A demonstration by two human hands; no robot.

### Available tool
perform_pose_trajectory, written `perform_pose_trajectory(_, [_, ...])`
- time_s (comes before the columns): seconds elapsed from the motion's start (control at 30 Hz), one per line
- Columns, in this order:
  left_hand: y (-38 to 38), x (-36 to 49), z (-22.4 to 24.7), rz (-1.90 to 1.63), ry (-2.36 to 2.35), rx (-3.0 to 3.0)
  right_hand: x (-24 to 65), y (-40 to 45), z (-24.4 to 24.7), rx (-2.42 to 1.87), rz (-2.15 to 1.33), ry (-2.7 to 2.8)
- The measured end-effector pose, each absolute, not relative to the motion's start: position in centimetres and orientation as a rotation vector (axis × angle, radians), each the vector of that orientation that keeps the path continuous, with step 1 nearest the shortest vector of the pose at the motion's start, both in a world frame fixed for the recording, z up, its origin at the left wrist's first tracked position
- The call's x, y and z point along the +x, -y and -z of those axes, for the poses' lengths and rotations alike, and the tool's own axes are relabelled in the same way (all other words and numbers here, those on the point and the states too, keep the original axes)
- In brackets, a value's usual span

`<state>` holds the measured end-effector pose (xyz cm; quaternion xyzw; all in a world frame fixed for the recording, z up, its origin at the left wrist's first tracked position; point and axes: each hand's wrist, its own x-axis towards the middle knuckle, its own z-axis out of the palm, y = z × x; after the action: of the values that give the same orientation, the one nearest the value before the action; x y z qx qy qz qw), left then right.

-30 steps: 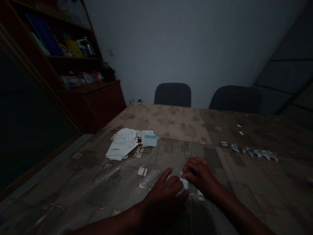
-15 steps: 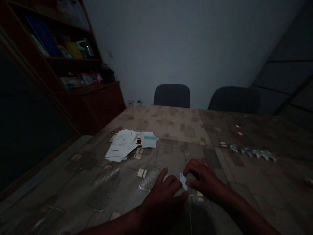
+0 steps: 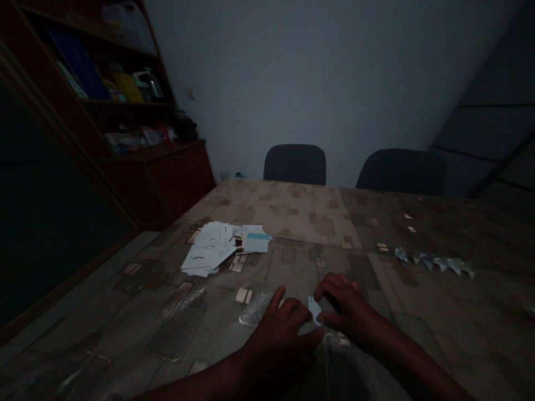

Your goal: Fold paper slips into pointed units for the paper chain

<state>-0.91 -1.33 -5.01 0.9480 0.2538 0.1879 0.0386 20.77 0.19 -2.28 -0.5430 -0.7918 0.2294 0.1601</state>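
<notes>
A small folded piece of white paper [image 3: 314, 308] lies between my hands near the front of the table, its pointed end facing away from me. My left hand [image 3: 286, 328] grips its left and near side with thumb and fingers, the index finger raised. From the right, my right hand [image 3: 345, 303] pinches the same paper with thumb and fingertips. The paper's lower edge is partly hidden by my fingers. Farther right stands a row of several small folded paper pieces [image 3: 434, 262].
A loose pile of white paper sheets [image 3: 213, 248] lies left of centre on the patterned tablecloth [image 3: 292, 211]. Two dark chairs [image 3: 295, 162] stand behind the far edge. At the left is a wooden cabinet [image 3: 175, 178] with filled shelves.
Both hands stay on the folded paper with almost no movement. The whole view has shifted very slightly.
</notes>
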Motion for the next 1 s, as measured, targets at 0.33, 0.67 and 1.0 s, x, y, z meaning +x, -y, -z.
perform_pose_trajectory(0.33, [-0.1,-1.6,4.6,-0.548,-0.603,2.957,21.2,-0.7,2.5,-1.451,-0.657,2.09])
perform_pose_trajectory(0.67, [0.5,-0.8,3.5,-0.305,-0.587,3.009,19.8,-0.7,3.6,-1.638,-0.491,2.098])
perform_pose_trajectory(1.0, [2.4,-0.2,4.6,-0.516,-0.651,3.137,19.8,-0.5,3.8,-1.629,-0.46,2.12])
